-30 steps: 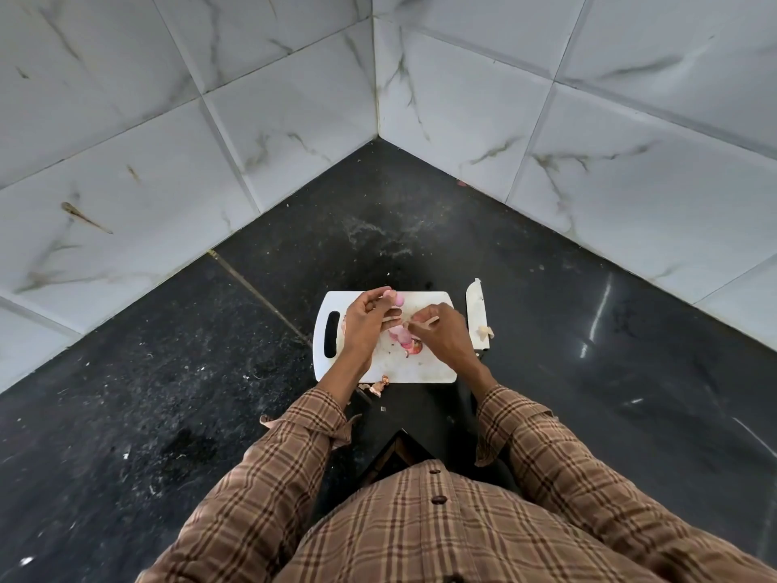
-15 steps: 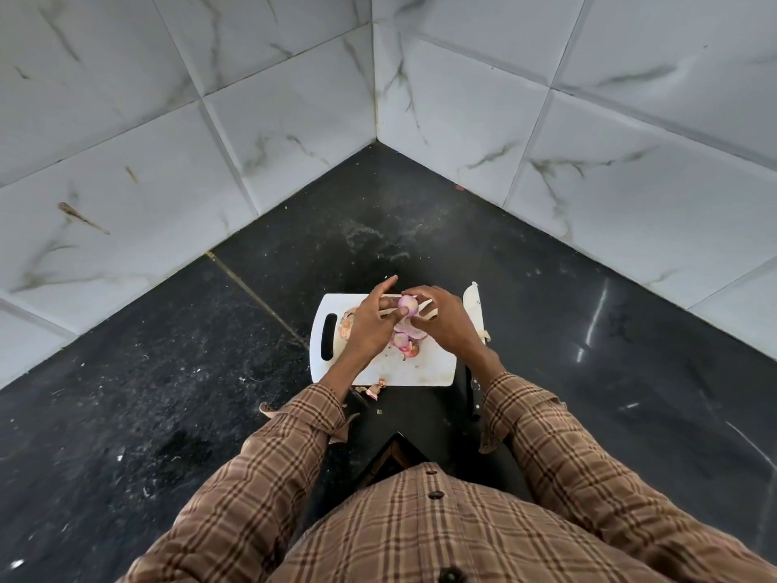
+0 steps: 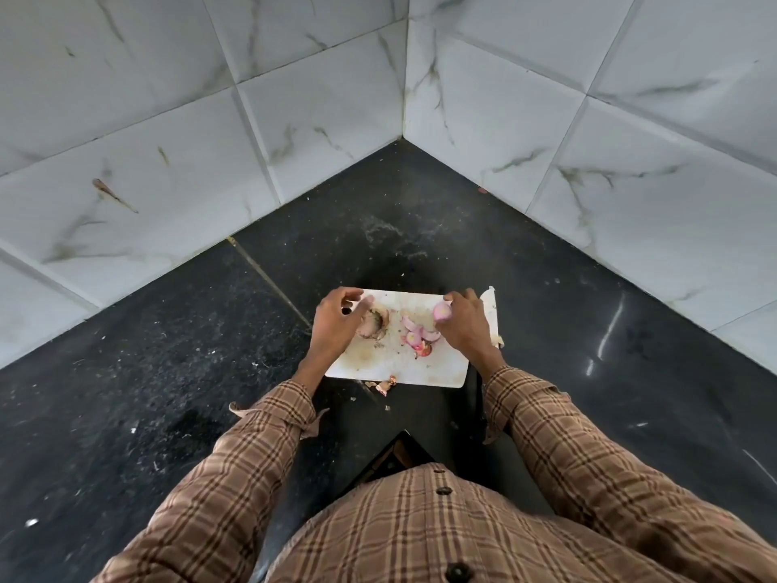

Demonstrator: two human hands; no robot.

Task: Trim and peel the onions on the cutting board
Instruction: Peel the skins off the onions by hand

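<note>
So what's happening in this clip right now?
A person is peeling small onions on a white cutting board set on a black counter. The right hand holds a peeled pink onion at its fingertips. The left hand, fingers spread, reaches over a pile of papery skins. Pink onion pieces lie mid-board; a scrap lies off its near edge.
</note>
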